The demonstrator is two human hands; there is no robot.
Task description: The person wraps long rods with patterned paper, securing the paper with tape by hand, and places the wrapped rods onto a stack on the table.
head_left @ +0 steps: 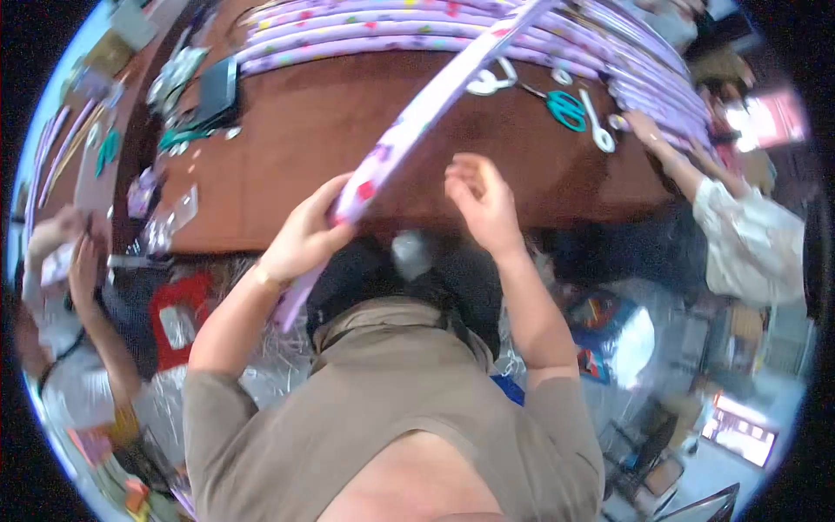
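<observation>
A long lilac tube with red and purple patterns runs diagonally from beside my lap up over the brown table. My left hand is wrapped round its lower part. To the right of the tube, my right hand is raised near the table's front edge, fingers apart and slightly curled, touching nothing. Similar patterned tubes lie side by side along the far side of the table, behind the held tube's upper end.
Teal-handled scissors, a white tool and a tape roll lie at the right. A black box stands at the left. A co-worker's arm reaches in at the right; another person's hands are at the left.
</observation>
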